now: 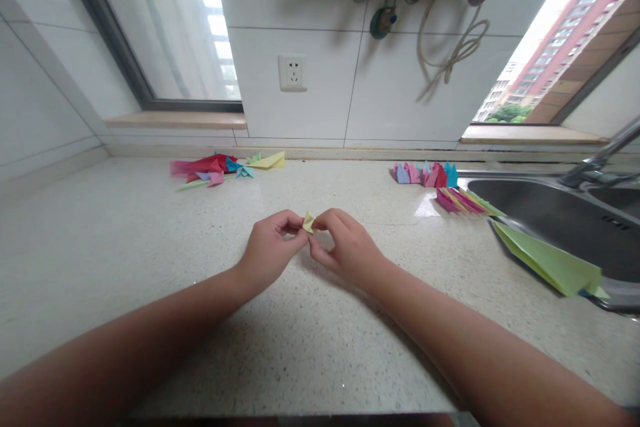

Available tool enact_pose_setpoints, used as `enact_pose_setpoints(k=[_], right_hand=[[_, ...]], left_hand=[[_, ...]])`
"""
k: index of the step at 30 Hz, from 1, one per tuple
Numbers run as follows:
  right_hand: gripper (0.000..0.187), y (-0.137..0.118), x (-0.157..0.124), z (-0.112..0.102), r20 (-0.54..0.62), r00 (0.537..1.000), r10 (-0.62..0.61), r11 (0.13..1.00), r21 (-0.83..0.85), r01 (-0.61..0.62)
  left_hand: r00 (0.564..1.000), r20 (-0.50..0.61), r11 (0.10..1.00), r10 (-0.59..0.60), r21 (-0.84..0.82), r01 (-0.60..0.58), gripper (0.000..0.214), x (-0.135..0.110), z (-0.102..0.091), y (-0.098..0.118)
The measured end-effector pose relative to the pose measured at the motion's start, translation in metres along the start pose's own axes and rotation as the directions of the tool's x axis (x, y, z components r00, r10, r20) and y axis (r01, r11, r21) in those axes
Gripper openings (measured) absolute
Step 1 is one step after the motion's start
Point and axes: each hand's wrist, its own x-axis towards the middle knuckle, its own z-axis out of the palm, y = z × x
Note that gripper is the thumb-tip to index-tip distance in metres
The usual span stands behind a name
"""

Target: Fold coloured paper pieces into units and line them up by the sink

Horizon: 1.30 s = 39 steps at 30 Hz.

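Observation:
A small folded piece of yellow paper is held up over the middle of the speckled counter. Thumb and fingers of my left hand pinch its left side. From the right, the fingertips of my right hand meet its edge, with the index finger bent and the thumb just below. The paper looks creased and pointed at the top; its exact shape is too small to make out.
Colourful folded paper pieces lie at the back left. Small upright paper figures stand at the back right, near pink and yellow folded papers. A large green paper plane rests by the sink. A wall socket is behind.

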Motion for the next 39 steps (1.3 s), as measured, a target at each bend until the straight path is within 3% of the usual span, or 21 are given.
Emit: enact_pose_setpoints(k=[4, 7, 11, 14, 18, 27, 33, 39], right_hand=[[0.01, 0.007, 0.001, -0.008, -0.019, 0.988, 0.152, 0.98, 0.136, -0.148], [0.008, 0.014, 0.0, -0.01, 0.046, 0.96, 0.278, 0.928, 0.244, -0.28], [0.007, 0.02, -0.002, -0.009, 0.141, 0.93, 0.34, 0.861, 0.351, -0.368], [0.007, 0.023, -0.003, -0.007, 0.106, 0.93, 0.352, 0.848, 0.384, -0.365], [0.009, 0.025, -0.004, -0.003, 0.076, 0.927, 0.366, 0.843, 0.395, -0.365], [0.015, 0.026, -0.005, 0.002, 0.129, 0.913, 0.386, 0.794, 0.457, -0.4], [0.01, 0.02, -0.004, -0.004, 0.22, 0.92, 0.325, 0.807, 0.443, -0.391], [0.016, 0.022, -0.001, -0.016, 0.379, 0.896, 0.234, 0.732, 0.538, -0.418]], left_hand=[[0.998, 0.065, 0.994, -0.027, -0.103, 0.034, 0.009, 0.004, -0.001, -0.003], [0.992, 0.112, 0.992, -0.053, -0.112, 0.066, 0.014, 0.007, 0.0, -0.006], [0.995, 0.039, 0.979, -0.095, -0.176, 0.101, 0.019, 0.008, 0.002, -0.009], [0.993, 0.002, 0.965, -0.119, -0.234, 0.116, 0.019, 0.006, 0.004, -0.009], [0.989, 0.067, 0.973, -0.129, -0.184, 0.139, 0.02, 0.004, 0.005, -0.007], [0.988, 0.073, 0.986, -0.133, -0.09, 0.14, 0.018, 0.005, 0.003, -0.011], [0.987, 0.085, 0.981, -0.135, -0.128, 0.145, 0.015, 0.005, 0.003, -0.009], [0.98, 0.137, 0.983, -0.146, -0.091, 0.159, 0.012, 0.005, 0.003, -0.006]])
